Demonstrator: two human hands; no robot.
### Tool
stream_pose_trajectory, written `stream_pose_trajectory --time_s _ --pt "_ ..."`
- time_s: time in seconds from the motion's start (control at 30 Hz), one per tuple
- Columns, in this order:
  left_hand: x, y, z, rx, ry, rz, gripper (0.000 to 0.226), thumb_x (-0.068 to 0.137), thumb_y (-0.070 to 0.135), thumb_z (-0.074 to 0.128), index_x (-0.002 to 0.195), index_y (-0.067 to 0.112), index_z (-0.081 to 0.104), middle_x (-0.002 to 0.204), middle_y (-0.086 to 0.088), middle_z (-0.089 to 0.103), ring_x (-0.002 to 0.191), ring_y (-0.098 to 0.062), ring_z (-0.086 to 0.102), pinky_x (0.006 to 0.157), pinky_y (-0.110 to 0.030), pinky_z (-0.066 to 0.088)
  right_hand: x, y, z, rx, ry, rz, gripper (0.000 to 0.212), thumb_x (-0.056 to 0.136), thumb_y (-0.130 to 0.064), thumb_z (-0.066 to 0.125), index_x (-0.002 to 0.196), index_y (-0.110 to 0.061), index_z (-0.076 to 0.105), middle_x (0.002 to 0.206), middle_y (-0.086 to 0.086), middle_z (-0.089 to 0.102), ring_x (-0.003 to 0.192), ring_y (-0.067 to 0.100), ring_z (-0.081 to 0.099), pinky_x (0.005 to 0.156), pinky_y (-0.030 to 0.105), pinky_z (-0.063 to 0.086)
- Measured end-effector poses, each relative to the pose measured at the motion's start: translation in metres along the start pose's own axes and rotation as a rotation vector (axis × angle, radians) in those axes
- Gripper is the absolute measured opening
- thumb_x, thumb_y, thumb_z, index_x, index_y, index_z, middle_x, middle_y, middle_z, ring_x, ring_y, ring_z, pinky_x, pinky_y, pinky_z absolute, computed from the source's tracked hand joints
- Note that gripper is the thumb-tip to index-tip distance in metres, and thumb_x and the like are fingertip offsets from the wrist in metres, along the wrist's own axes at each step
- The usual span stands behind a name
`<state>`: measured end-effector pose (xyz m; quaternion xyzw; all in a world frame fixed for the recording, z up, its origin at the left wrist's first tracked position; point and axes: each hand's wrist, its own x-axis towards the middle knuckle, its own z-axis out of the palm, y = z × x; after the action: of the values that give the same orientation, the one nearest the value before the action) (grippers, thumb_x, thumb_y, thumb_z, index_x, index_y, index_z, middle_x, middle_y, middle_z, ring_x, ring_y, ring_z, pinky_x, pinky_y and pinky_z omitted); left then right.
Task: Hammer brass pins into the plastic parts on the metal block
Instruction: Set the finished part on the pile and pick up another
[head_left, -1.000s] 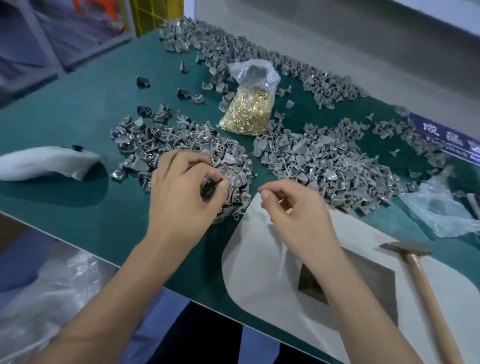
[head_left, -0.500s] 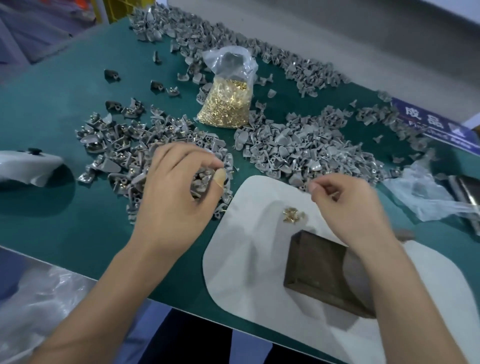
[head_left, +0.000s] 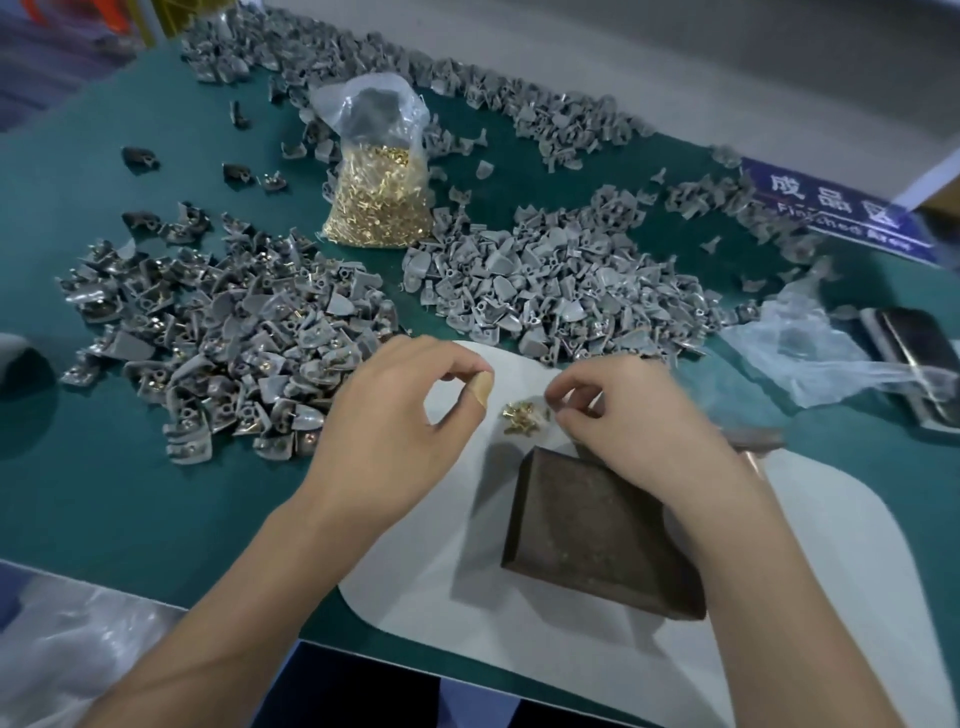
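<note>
While my right hand (head_left: 631, 415) pinches at the loose brass pins (head_left: 523, 415) beside the metal block (head_left: 597, 530), left hand (head_left: 400, 426) curled empty, I judge them tiny, slippery; grip the shank

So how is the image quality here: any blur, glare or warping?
Head view: wide-angle warping bends the table edge; the clear bag at right and the far corners look soft; glare streaks the shiny object beside it; soft shadows under the metal block and left hand; centre reasonably sharp.
</note>
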<state>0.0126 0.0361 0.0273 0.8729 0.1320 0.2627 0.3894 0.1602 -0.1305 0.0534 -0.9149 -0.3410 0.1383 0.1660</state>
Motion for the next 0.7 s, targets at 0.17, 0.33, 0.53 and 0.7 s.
stream_pose_trajectory --time_s 0.17,0.33,0.53,0.7 --pt "0.032 0.000 0.018 0.131 -0.121 -0.054 0.012 0.094 0.029 0.066 0.106 0.032 0.067 0.099 0.019 0.065 0.090 -0.002 0.056 0.081 -0.033 0.052 0.004 0.004 -0.003 0.035 -0.056 -0.094 0.017 0.085 -0.023 0.074 0.089 -0.039 0.075 0.076 -0.023 0.067 0.075 -0.003 0.060 0.075 0.037 0.058" --pt "0.072 0.004 0.044 0.308 -0.243 -0.015 0.025 0.091 0.037 0.068 0.115 0.033 0.062 0.106 0.016 0.063 0.093 -0.004 0.058 0.081 -0.033 0.054 0.005 0.009 0.000 0.082 -0.085 -0.182 0.018 0.086 -0.021 0.071 0.092 -0.036 0.078 0.090 -0.020 0.070 0.085 0.002 0.063 0.083 0.037 0.057" --pt "0.092 0.006 0.057 0.451 -0.318 0.121 0.025 0.088 0.042 0.071 0.111 0.038 0.062 0.106 0.015 0.057 0.100 -0.009 0.057 0.075 -0.031 0.045 0.001 0.022 0.002 0.223 -0.037 -0.199 0.011 0.082 -0.020 0.070 0.086 -0.030 0.073 0.088 -0.017 0.066 0.082 0.000 0.060 0.077 0.025 0.053" --pt "0.091 0.000 0.060 0.367 -0.408 0.199 0.036 0.091 0.036 0.071 0.126 0.039 0.065 0.110 0.018 0.050 0.100 -0.002 0.046 0.086 -0.033 0.048 0.002 0.027 -0.001 0.230 -0.099 -0.250 0.014 0.085 -0.022 0.080 0.096 -0.031 0.080 0.090 -0.015 0.063 0.084 0.003 0.059 0.074 0.012 0.044"
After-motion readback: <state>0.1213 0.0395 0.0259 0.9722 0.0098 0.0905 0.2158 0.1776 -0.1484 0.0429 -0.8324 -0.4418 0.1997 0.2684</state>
